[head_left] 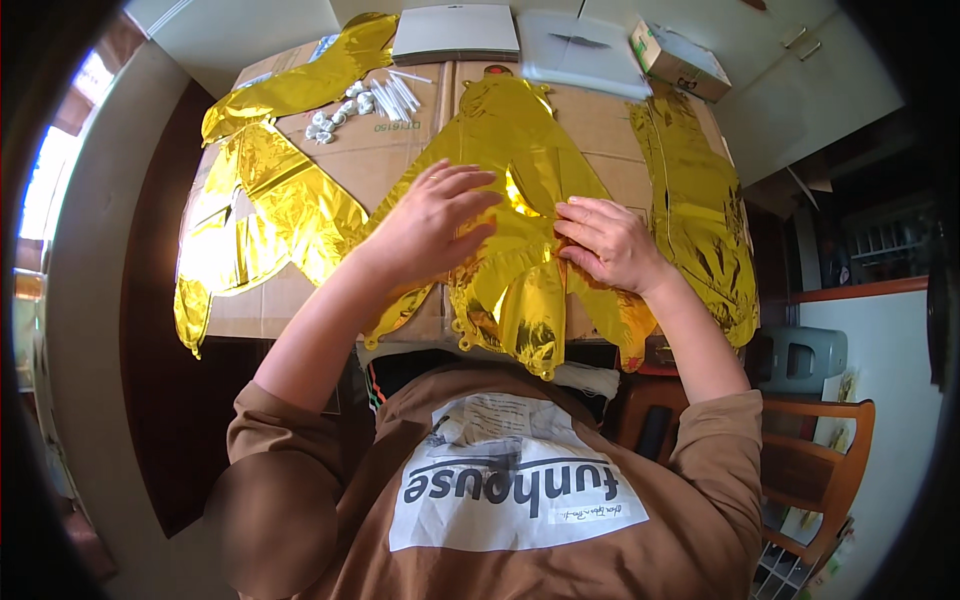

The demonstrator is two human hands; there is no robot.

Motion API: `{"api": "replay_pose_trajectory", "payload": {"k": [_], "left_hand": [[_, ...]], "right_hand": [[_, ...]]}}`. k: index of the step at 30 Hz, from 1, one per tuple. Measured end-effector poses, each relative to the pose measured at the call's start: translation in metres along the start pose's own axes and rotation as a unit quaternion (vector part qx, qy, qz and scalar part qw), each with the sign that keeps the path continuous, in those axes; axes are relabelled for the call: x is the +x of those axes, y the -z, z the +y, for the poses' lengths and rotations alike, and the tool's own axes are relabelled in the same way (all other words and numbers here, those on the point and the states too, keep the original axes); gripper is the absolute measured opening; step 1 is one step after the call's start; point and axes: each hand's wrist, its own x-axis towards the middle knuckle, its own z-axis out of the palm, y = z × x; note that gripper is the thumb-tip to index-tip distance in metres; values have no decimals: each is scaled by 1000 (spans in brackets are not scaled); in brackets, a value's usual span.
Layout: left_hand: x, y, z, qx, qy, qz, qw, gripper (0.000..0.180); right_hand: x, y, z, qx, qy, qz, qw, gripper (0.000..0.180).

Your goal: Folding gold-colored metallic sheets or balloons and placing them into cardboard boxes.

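A flat, uninflated gold foil balloon [508, 125] is spread over the middle of the cardboard-covered table, its lower lobes and small tabs reaching the near edge. My left hand [435, 222] is just above its left half, fingers apart and curved, with nothing seen in them. On the right side, my right hand [612, 243] has thumb and fingers brought together on the balloon's foil near its middle. The foil right at those fingertips is partly hidden. Creases and bright reflections run across the sheet between both hands.
More flat gold foil balloons lie at the left [300, 205] and right [695, 190]. Behind are white sticks [397, 98], white balloon cups [322, 125], a white flat box [456, 33], a clear plastic sheet [580, 55] and a small carton [680, 62]. A wooden chair [850, 440] stands at the right.
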Motion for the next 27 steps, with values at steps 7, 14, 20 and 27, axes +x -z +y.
{"api": "replay_pose_trajectory", "payload": {"k": [7, 14, 20, 27], "left_hand": [[20, -45, -8, 4, 4, 63, 998, 41], [11, -44, -6, 3, 16, 36, 999, 53], [29, -41, 21, 63, -52, -25, 996, 91], [20, -61, 11, 47, -11, -34, 998, 96]], "right_hand": [[0, 2, -2, -7, -5, -10, 1000, 33], [-1, 1, -2, -5, -1, 1, 1000, 33], [-5, -2, 0, -11, -9, -1, 1000, 33], [-4, -1, -2, -14, -2, 12, 1000, 34]]}}
